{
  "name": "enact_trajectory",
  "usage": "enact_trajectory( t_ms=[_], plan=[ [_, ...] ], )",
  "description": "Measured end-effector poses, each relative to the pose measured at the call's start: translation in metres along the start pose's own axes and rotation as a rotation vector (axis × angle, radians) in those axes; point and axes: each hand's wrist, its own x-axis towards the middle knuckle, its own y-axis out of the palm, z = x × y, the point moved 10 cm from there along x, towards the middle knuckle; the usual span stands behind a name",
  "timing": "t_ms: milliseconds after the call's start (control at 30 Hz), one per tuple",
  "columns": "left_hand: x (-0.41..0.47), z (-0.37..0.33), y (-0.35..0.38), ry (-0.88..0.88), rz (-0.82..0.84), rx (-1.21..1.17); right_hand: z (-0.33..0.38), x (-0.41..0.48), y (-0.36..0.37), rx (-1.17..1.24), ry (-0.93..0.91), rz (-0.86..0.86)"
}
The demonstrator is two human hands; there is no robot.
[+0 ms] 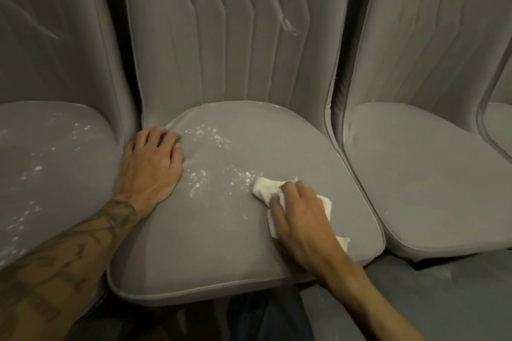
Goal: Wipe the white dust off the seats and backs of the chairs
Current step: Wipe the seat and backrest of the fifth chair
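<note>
Head view: right hand [299, 213] grasped a white cloth [264, 187] near the middle seat's [221, 252] right edge; left hand [155, 158] lay flat, released, at its left edge. White dust [210, 135] lay mid-seat. Risk: strokes could smear it into fabric.

Dim indoor room, exact kind unclear: identical grey padded chairs [210, 58] stand packed side by side from 9 to 3 o'clock, grey floor [448, 302] at 5 o'clock.
</note>
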Motion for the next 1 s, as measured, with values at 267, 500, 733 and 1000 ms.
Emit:
enact_trajectory(
  t_ms=[267,500,733,1000],
  plan=[
    [0.001,0.001,0.003,0.009,-0.014,0.014,0.004,-0.019,-0.015,-0.208,0.101,-0.08],
    [0.0,0.001,0.001,0.014,-0.018,0.015,-0.001,-0.006,0.002,-0.071,0.04,0.026],
    [0.0,0.002,0.002,-0.006,0.024,0.001,0.06,-0.02,0.007,-0.076,-0.039,-0.069],
    [-0.001,0.003,0.003,0.0,0.016,-0.017,-0.006,-0.021,-0.018,-0.114,0.156,-0.068]
  ],
)
